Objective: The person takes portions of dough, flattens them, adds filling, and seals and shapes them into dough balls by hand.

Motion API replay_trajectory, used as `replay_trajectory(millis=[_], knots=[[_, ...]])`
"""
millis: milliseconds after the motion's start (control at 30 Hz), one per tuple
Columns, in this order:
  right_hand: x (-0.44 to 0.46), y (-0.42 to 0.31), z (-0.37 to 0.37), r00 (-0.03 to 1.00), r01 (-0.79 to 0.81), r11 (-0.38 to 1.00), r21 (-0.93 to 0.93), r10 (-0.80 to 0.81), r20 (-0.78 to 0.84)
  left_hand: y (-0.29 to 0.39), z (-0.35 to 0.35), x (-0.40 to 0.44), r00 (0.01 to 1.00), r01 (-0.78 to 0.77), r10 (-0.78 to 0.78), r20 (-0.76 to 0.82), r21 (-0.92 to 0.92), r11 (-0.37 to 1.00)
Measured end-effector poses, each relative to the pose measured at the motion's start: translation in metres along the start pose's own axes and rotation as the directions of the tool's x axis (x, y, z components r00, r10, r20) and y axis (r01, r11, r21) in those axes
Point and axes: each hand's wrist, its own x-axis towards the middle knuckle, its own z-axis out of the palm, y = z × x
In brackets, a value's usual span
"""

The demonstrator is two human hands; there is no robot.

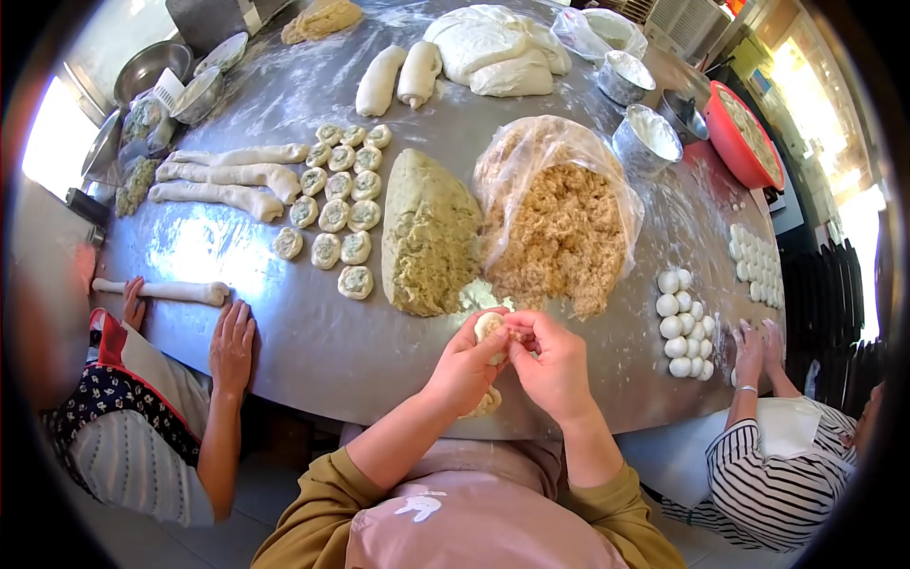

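Near the front edge of the metal table, my left hand is closed around a small piece of dough. Beside it, my right hand has its fingers pinched at the dough's right side. Another dough piece lies partly hidden below my left hand. Just beyond my hands are a mound of greenish filling and, to its right, a crumbly brown filling in a clear plastic bag. Several small rounds with green specks stand in rows left of the green mound.
A co-worker's hands roll a dough strip at the left. Another co-worker's hands rest at the right, near white balls. Farther back are a large dough mass, metal bowls and a red basin.
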Motion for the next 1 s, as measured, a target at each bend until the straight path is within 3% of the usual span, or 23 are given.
replay_trajectory(millis=[67,167,200,300,333,433,467,533,600,700,733,800,833,900,933,1000], knots=[[0.001,0.004,-0.004,1.0,-0.018,0.999,0.041,0.018,0.005,0.003,-0.003,0.0,1.0,0.002,-0.002,0.0,-0.018,1.0],[0.015,0.014,-0.026,0.973,-0.073,0.989,-0.126,0.043,-0.228,0.014,-0.002,-0.003,1.0,0.02,-0.02,-0.002,-0.079,0.997],[0.021,0.022,-0.033,0.962,0.009,0.968,-0.249,-0.077,-0.262,0.019,-0.001,-0.005,0.999,0.035,-0.037,-0.012,-0.1,0.994],[0.021,0.018,-0.036,0.907,0.321,0.785,-0.531,-0.416,-0.067,0.031,0.002,-0.01,0.997,0.072,-0.07,0.021,-0.144,0.987],[0.016,0.018,-0.031,0.921,0.381,0.843,-0.38,-0.385,0.069,0.035,0.006,-0.013,0.995,0.089,-0.083,0.048,-0.147,0.985],[0.007,0.002,-0.008,0.856,0.516,0.74,-0.432,-0.467,0.223,0.03,0.002,-0.012,0.985,0.143,-0.132,0.108,-0.099,0.985],[0.005,0.009,0.004,0.868,0.494,0.77,-0.405,-0.462,0.18,0.025,-0.002,-0.01,0.981,0.16,-0.15,0.122,-0.074,0.984],[0.004,0.015,0.01,0.841,0.537,0.718,-0.443,-0.498,0.213,0.02,-0.025,-0.004,0.916,0.191,-0.121,0.383,-0.151,0.97],[0.003,0.015,0.016,0.824,0.562,0.707,-0.431,-0.527,0.209,0.02,-0.027,-0.009,0.932,0.133,-0.122,0.34,-0.011,0.991],[0.0,0.019,0.021,0.834,0.546,0.761,-0.351,-0.533,0.144,0.012,-0.012,-0.016,0.99,0.094,-0.105,0.093,0.118,0.989],[0.001,0.02,0.022,0.84,0.538,0.788,-0.3,-0.533,0.107,0.013,-0.008,-0.018,0.989,0.128,-0.13,0.076,0.038,0.991],[0.0,0.021,0.021,0.853,0.515,0.832,-0.205,-0.521,0.027,0.012,0.0,-0.021,0.979,0.202,-0.196,0.057,-0.122,0.972],[-0.001,0.021,0.023,0.851,0.511,0.83,-0.224,-0.526,-0.006,0.012,0.004,-0.022,0.982,0.183,-0.175,0.071,-0.113,0.977],[-0.007,0.018,0.029,0.836,0.501,0.816,-0.289,-0.543,-0.083,0.013,0.007,-0.024,0.981,0.155,-0.143,0.13,-0.092,0.984],[-0.009,0.014,0.033,0.818,0.494,0.785,-0.373,-0.565,-0.106,0.008,0.003,-0.025,0.984,0.065,-0.067,0.165,0.02,0.998],[-0.007,0.01,0.04,0.803,0.49,0.767,-0.416,-0.582,-0.128,0.005,-0.014,-0.019,0.986,0.026,-0.044,0.162,0.112,0.993]])
